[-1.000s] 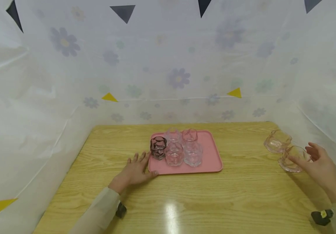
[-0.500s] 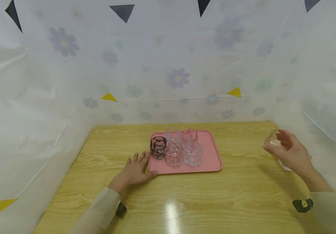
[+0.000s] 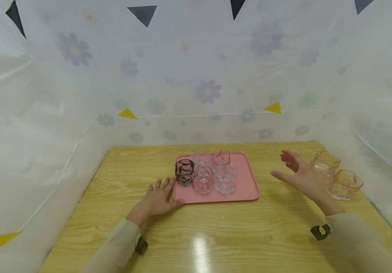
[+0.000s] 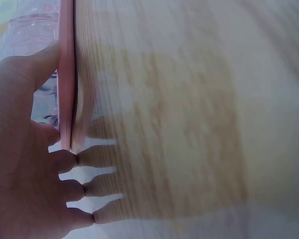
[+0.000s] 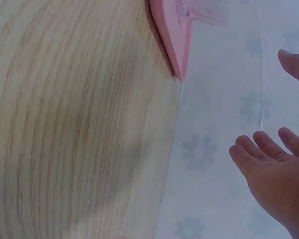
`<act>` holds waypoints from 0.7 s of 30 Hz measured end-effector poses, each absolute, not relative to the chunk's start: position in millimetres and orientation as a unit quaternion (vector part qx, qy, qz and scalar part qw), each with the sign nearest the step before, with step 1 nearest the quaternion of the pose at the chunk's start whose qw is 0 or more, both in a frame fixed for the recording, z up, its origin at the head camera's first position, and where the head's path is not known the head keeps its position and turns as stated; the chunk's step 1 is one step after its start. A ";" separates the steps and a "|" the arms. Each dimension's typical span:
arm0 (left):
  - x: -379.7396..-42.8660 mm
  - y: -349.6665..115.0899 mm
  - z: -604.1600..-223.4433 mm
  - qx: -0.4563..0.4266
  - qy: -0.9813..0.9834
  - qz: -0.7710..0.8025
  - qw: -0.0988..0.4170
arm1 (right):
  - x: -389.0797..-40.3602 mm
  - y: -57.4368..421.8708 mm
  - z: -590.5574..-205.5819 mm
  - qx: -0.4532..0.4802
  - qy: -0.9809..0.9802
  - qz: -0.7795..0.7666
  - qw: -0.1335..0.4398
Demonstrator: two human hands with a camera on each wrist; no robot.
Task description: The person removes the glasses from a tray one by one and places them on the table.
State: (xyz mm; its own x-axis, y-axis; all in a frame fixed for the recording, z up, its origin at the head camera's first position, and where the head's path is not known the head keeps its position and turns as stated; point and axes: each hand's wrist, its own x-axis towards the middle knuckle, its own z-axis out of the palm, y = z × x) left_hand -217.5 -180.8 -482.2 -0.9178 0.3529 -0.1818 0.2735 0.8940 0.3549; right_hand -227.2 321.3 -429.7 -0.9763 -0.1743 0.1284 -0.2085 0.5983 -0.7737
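Note:
A pink tray (image 3: 245, 185) lies mid-table and carries several faceted glasses. Among them are a dark smoky glass (image 3: 184, 172) at its left edge, a pinkish glass (image 3: 203, 180) at the front and a clear glass (image 3: 225, 181) beside that. My left hand (image 3: 156, 199) rests at the tray's left front corner, fingers spread; in the left wrist view its thumb lies against the tray rim (image 4: 66, 74). Over the table right of the tray my right hand (image 3: 301, 174) hovers with nothing in it, thumb and fingers apart, as the right wrist view also shows.
Two pale pink glasses stand at the table's right side, a back one (image 3: 324, 163) and a front one (image 3: 345, 184), close by my right forearm. White flowered sheeting (image 3: 207, 91) walls the wooden table (image 3: 141, 163) at the back and both sides.
My right hand has come away from the two glasses at the right and moved left toward the tray, holding nothing. The left hand, the tray and its glasses have stayed put.

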 end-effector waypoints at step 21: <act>-218.6 -181.2 -484.0 0.165 0.966 0.158 0.117 | -249.1 237.1 -461.0 0.176 -0.863 0.474 -0.020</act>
State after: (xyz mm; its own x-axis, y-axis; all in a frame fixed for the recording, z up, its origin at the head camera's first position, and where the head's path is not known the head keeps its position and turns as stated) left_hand -218.6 -181.2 -484.0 -0.9183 0.3558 -0.1737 0.2818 0.8955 0.3446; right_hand -249.1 237.1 -461.0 -0.9375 -0.3222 0.1316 -0.2838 0.4890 -0.8248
